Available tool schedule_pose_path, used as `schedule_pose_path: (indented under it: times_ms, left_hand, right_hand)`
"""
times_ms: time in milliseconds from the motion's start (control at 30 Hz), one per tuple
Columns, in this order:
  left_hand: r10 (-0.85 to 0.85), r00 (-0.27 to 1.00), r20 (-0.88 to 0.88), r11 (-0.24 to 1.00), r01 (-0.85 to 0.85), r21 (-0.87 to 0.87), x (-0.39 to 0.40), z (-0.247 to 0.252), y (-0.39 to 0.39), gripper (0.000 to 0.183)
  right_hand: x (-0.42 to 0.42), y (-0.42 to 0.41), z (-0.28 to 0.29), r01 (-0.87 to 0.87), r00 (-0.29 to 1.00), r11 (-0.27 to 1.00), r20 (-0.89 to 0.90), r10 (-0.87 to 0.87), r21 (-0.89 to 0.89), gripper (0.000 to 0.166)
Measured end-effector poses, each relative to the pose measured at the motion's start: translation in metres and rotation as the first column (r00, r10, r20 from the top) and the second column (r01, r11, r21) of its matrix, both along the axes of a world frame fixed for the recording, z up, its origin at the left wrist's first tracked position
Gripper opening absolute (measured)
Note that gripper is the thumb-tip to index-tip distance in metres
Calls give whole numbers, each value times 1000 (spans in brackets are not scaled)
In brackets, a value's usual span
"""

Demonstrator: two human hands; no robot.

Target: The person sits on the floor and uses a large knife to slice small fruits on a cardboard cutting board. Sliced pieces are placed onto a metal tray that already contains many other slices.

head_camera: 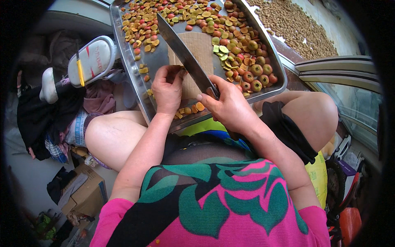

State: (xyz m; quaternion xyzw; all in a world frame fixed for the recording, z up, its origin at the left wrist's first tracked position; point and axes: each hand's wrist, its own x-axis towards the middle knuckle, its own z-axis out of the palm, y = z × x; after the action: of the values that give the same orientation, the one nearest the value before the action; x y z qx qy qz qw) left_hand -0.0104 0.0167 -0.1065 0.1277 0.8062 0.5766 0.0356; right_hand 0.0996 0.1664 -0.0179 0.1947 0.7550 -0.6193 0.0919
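Note:
A large metal tray (pixel 279 72) lies before me, holding many cut pieces of small red and yellow fruit (pixel 145 23). Whole small fruits (pixel 256 70) are grouped at its right side. A piece of cardboard (pixel 197 46) lies in the middle of the tray. My right hand (pixel 230 102) grips the handle of a wide-bladed kitchen knife (pixel 185 52), whose blade points up and to the left over the cardboard. Left of the blade, my left hand (pixel 168 88) pinches a small dark piece between thumb and fingers; what it is cannot be told. Several slices (pixel 194 108) lie near the tray's front edge.
A stool (pixel 100 57) with a yellow-handled knife (pixel 80 69) on it stands left of the tray. Clothes (pixel 34 114) and a cardboard box (pixel 85 191) lie at the left. Peanuts in shells (pixel 293 27) are spread beyond a sliding door frame (pixel 339 74) at the upper right.

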Motion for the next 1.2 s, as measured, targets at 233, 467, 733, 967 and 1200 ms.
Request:
schedule_pose_path:
  times_ms: [233, 467, 733, 967, 1200]
  left_hand:
    - [16, 1000, 5, 1000, -16, -17, -1, -1, -2, 10]
    - [35, 999, 14, 999, -35, 4, 0, -5, -4, 11]
    - [-35, 998, 60, 996, 40, -80, 2, 0, -8, 8]
    - [14, 998, 58, 1000, -13, -14, -2, -7, -8, 8]
    - [19, 999, 44, 1000, -20, 18, 2, -6, -6, 8]
  right_hand:
    - [2, -8, -9, -26, 999, 997, -32, 29, 77, 38]
    - [-3, -14, 3, -25, 999, 988, -15, 28, 153, 42]
    - [-16, -10, 7, -65, 998, 984, 17, 63, 165, 39]
    - [-12, -22, -4, -62, 995, 935, -55, 87, 349, 40]
    - [-5, -25, 3, -90, 995, 931, -17, 102, 354, 41]
